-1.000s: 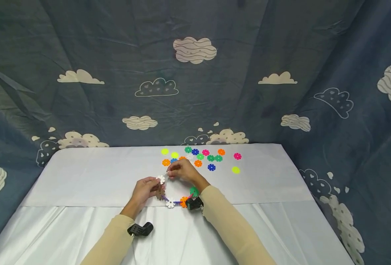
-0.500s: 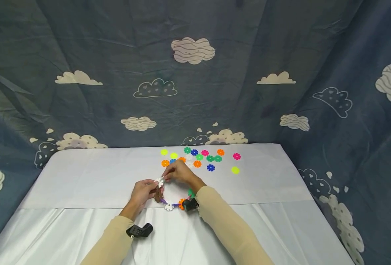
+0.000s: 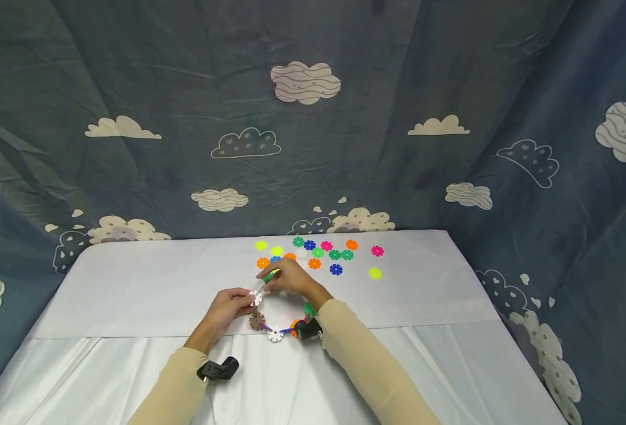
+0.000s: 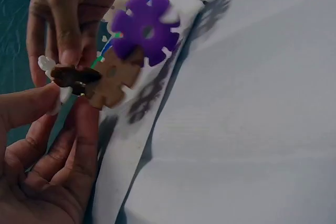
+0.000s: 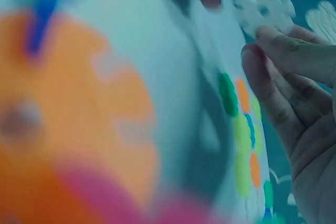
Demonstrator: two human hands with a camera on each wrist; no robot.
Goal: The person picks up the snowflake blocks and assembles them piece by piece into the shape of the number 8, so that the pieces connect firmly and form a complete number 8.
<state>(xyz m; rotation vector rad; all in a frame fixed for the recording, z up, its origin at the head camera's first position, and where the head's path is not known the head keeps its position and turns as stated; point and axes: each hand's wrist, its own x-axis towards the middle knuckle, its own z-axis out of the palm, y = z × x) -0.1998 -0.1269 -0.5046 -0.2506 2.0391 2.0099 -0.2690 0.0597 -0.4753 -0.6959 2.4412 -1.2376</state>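
Note:
A curved chain of notched flower discs hangs between and below the hands: white (image 3: 275, 336), brown (image 3: 256, 320), purple (image 4: 146, 30), orange (image 3: 294, 328) and green (image 3: 310, 309) ones show. My left hand (image 3: 228, 308) pinches the white disc (image 3: 256, 297) at the chain's left end, beside the brown pieces. Just above it, my right hand (image 3: 293, 276) pinches another white disc (image 5: 264, 10) between thumb and fingers. The two white discs meet edge to edge in the head view. My right wrist's camera partly covers the chain's right side.
Loose discs lie at the back of the white-covered table (image 3: 148, 289), among them a pink disc (image 3: 377, 251), a dark blue disc (image 3: 336, 269) and a yellow disc (image 3: 375, 273). Behind the table hangs a dark curtain (image 3: 387, 171) with cloud prints.
My right hand has brought its white disc from a small gap away up to the white disc in my left hand. The left end of the chain has dropped slightly.

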